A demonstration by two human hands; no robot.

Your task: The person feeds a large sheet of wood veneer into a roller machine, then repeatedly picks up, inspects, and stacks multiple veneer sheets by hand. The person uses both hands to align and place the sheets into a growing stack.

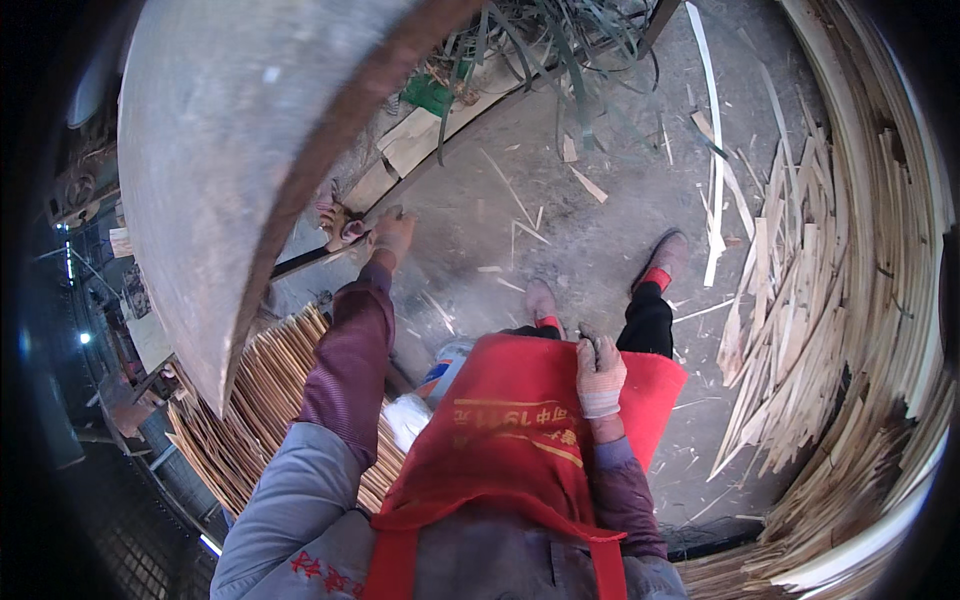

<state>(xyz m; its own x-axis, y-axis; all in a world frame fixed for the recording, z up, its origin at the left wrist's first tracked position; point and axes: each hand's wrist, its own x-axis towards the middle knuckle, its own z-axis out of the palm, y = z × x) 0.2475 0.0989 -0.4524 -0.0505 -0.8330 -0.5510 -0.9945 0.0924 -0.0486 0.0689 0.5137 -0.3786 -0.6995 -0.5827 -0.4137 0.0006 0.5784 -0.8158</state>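
My left hand (391,231) reaches out beside a dark rail (304,262); its fingers are blurred, and I cannot tell whether they grip anything. Just left of it lie crumpled pinkish pieces (341,225), too unclear to name. My right hand (601,375) wears a pale work glove and rests at the lower edge of the red apron (510,427). Its fingers are curled, with a dark patch at their tips; whether they pinch the cloth is unclear. A large grey board or tabletop (217,150) with a brown edge looms at upper left.
Stacked thin wood veneer sheets (277,390) stand at left. Long veneer strips (795,300) pile up on the right. Green strapping (555,45) tangles at the top. A white bucket (442,367) is partly hidden by the apron. Wood scraps (589,184) litter the concrete floor (480,202).
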